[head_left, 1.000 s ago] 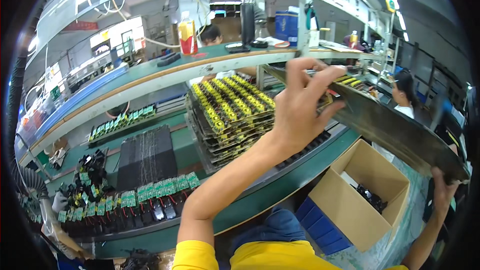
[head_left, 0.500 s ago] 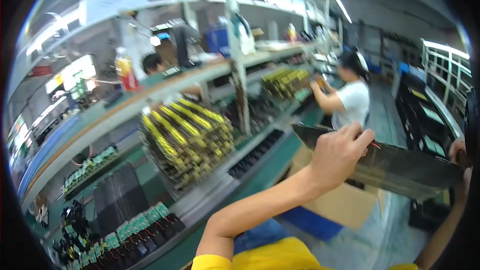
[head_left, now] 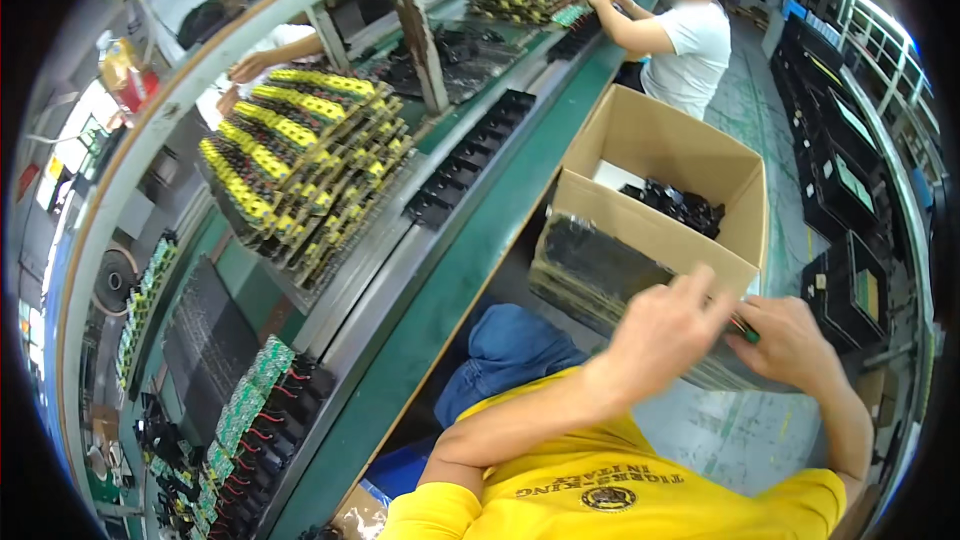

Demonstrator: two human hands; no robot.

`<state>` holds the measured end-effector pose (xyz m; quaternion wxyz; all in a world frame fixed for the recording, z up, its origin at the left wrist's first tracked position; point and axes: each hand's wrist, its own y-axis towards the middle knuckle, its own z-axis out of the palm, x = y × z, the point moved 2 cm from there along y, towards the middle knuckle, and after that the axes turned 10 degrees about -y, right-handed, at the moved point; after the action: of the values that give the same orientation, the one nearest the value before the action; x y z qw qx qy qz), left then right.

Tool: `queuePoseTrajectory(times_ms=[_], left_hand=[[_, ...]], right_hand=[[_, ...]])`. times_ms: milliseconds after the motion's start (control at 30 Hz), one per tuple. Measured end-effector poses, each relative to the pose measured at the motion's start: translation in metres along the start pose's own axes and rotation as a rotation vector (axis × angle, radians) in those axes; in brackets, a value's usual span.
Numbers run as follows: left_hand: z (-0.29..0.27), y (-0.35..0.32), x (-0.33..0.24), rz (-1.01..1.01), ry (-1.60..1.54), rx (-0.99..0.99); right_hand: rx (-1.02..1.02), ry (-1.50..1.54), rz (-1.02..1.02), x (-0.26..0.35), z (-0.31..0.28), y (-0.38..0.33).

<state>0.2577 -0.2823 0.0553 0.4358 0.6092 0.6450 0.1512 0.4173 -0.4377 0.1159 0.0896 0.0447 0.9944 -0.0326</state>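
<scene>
Head view. A factory assembly line: a long green desk [head_left: 440, 310] runs diagonally from lower left to upper right, carrying stacked trays of yellow-and-black circuit boards [head_left: 300, 165] and a row of black components [head_left: 470, 170]. An open cardboard box [head_left: 660, 195] stands on the floor to the right of the desk, with black parts [head_left: 675, 205] inside. Both forearms enter from the lower edge and bend toward the right, below the box. The left hand [head_left: 660, 335] is closed, fingers curled over the top edge of a stack of dark flat trays [head_left: 600, 275] leaning against the box's near wall. The right hand [head_left: 790, 345] grips the same stack from its right side, just beside the left. Another person in a white shirt [head_left: 695, 40] works at the desk's far end.
</scene>
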Motion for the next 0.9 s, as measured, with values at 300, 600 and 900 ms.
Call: queuePoseTrajectory(times_ms=[300,600,900], left_hand=[[0.026,-0.083,0.073,-0.722,-0.621,0.351],[0.01,-0.149,0.136,-1.143,-0.81,0.383],[0.02,-0.163,0.156,-1.377,-0.828,0.304]], right_hand=[[0.011,0.29,0.18,0.009,0.36,0.114],[0.082,0.225,0.288,0.031,0.594,0.207],[-0.268,0.254,0.483,0.032,0.642,0.224]])
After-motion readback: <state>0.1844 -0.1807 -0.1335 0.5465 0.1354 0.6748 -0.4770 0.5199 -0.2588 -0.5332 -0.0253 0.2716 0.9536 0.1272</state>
